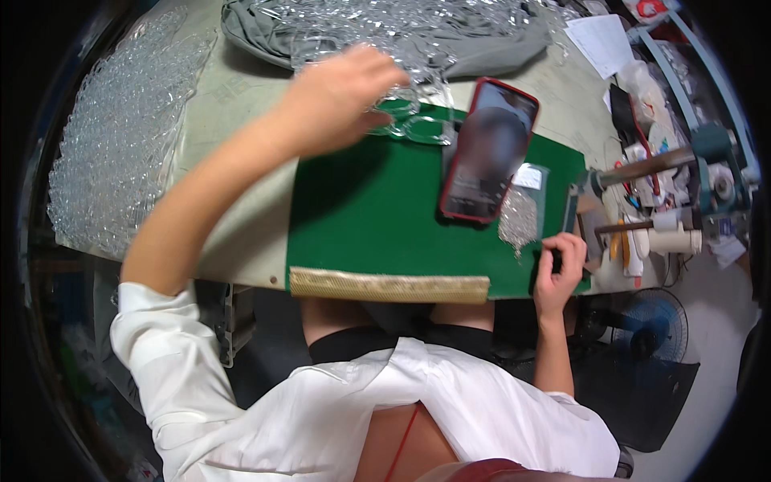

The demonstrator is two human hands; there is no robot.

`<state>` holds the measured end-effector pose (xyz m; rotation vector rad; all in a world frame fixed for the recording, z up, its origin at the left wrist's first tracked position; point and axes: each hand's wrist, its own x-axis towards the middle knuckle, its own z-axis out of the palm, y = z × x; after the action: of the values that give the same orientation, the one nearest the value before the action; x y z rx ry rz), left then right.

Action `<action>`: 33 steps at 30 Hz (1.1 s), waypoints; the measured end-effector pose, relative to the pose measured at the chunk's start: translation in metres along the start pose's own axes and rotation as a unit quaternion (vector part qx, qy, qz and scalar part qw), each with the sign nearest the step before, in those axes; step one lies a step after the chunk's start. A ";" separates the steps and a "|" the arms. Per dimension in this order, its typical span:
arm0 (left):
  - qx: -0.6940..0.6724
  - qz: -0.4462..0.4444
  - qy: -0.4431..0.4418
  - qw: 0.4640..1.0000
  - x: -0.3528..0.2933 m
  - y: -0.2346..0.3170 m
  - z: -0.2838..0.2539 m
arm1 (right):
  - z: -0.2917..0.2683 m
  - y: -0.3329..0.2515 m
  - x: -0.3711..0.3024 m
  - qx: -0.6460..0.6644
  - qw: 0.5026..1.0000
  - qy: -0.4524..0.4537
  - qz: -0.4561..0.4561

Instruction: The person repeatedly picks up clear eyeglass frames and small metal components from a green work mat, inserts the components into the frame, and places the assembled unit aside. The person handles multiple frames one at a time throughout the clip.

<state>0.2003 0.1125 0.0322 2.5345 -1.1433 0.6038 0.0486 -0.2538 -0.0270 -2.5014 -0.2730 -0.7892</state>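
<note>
My left hand (341,100), slightly blurred, reaches over the far edge of a green mat (361,209). Its thumb and fingers are apart beside a clear plastic eyeglass frame (430,130); whether they touch it is hard to tell. Behind it, many more clear frames (385,28) are heaped on grey cloth. At the mat's right edge rests my right hand (560,269), its fingers curled; anything inside them is hidden. Just left of it lies a pile of tiny silvery parts (520,218) on a small clear bag.
A red-cased phone (490,153) stands tilted on the mat. Rows of clear frames (120,136) cover the table's left side. A metal bench fixture (642,170) and tools occupy the right edge. A gold-coloured strip (389,287) lines the mat's front; a fan (654,325) is below right.
</note>
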 end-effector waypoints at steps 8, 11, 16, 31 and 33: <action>0.082 -0.140 -0.178 0.971 -0.003 0.033 0.030 | -0.005 0.010 -0.008 0.096 0.994 0.018 -0.042; -0.064 -0.293 -0.284 0.911 0.002 0.066 -0.010 | -0.017 0.012 -0.008 0.164 0.983 -0.066 -0.041; -0.387 -0.358 -0.191 0.828 -0.029 0.070 -0.043 | -0.027 0.008 -0.007 0.079 0.964 -0.201 -0.154; -0.618 -0.256 0.165 0.725 -0.085 0.192 -0.012 | -0.029 0.030 -0.024 0.151 0.975 -0.154 -0.057; -0.522 -0.284 0.145 0.791 -0.078 0.210 -0.007 | -0.028 0.030 -0.022 0.160 0.973 -0.163 0.000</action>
<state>-0.0086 0.0307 0.0201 1.5685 -0.3405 0.0983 0.0266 -0.2946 -0.0316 -2.3092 -0.4743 -0.2975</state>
